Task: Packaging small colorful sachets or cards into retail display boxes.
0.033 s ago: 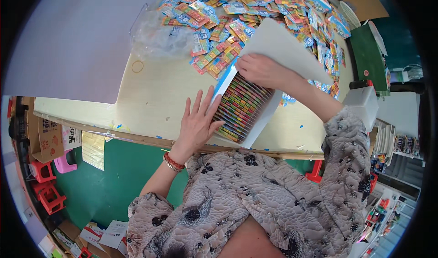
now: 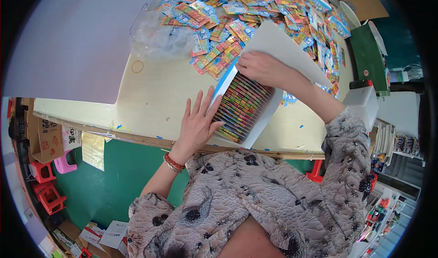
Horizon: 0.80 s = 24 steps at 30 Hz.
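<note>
A shallow cardboard box (image 2: 258, 137), white inside with a blue edge, stands tilted on the table before me. A tight row of thin colourful packets (image 2: 239, 105) fills it, edges up. My left hand (image 2: 196, 125) lies along the box's left side with fingers spread, the thumb over the near packets. At the far end of the row, my right hand (image 2: 262, 68) reaches in with bent fingers. Its fingertips are partly hidden, and what they grip cannot be made out. The white lid flap (image 2: 287, 48) stands raised behind my right hand and forearm.
Loose packets (image 2: 219, 57) are heaped across the back of the table (image 2: 159, 98). Clear plastic bags (image 2: 162, 36) and a rubber band (image 2: 137, 67) lie at left, near a grey sheet (image 2: 68, 39). A white box (image 2: 362, 103) is at right. Red stools (image 2: 48, 196) stand on the green floor.
The raised lid flap has dipped slightly, and my right hand and forearm have shifted a little. My left hand and the box look still.
</note>
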### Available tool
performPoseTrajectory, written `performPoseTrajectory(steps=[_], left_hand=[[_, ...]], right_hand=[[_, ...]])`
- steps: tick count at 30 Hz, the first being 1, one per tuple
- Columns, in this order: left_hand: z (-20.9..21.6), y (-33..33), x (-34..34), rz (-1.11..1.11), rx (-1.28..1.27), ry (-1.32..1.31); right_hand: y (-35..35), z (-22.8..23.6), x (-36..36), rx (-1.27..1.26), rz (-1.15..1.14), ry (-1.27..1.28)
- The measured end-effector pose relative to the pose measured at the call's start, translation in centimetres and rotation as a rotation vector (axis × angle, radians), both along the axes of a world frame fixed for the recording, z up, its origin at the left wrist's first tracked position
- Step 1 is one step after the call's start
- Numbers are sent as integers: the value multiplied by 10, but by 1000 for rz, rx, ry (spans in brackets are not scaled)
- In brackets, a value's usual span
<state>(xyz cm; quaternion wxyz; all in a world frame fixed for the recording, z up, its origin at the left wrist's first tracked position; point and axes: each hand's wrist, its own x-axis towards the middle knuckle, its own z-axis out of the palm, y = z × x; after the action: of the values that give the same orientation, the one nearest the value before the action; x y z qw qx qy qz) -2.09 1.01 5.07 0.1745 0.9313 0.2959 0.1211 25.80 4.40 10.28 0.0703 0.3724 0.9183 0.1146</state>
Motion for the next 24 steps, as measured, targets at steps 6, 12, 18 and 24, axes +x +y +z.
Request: performPoseTrajectory(steps=[6,12,18,24], left_hand=[[-3,-1,2,25,-138,-66],[1,-10,-15,39,-184,-5],[3,-16,-28,20,-221,-20],[-3,-22,-28,79,26,38]], right_hand=[[50,8,-33,-700,-76,346],[84,5,-27,-749,-242,58],[60,17,-15,-28,77,-135],[-43,52,-10,-383,-100,107]])
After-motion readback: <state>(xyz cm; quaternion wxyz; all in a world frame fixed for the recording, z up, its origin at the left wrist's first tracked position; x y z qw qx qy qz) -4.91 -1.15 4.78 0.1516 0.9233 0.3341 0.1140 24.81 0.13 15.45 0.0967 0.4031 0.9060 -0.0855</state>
